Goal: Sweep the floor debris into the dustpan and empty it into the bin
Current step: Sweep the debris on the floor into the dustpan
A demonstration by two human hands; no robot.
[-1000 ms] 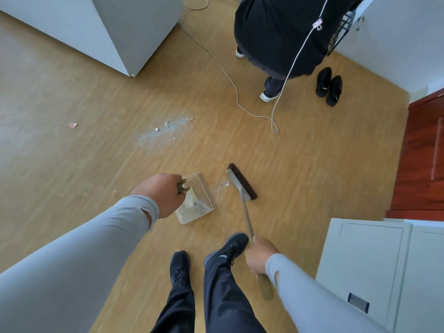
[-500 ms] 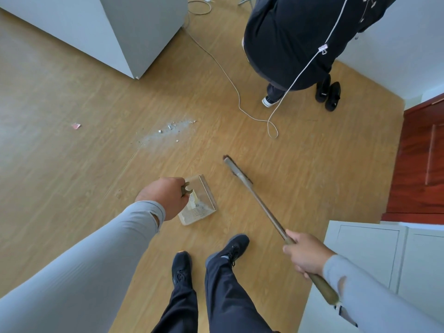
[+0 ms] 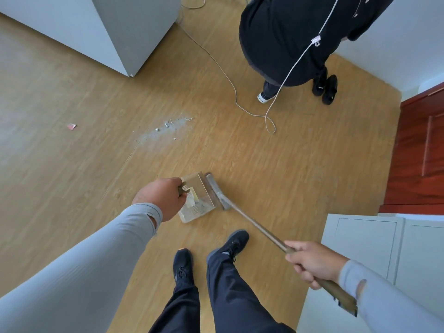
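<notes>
Dustpan (image 3: 197, 200) holds pale scraps; broom head (image 3: 216, 193) touching rim

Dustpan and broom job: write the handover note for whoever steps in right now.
Left hand grips the dustpan handle; pan sits on the floor, some scraps already inside.
Right hand grips the broom handle; broom head sits at the pan's mouth.
Left to do: dust patch and pink scrap lie unswept farther out. Then empty the pan; no bin in view.
</notes>
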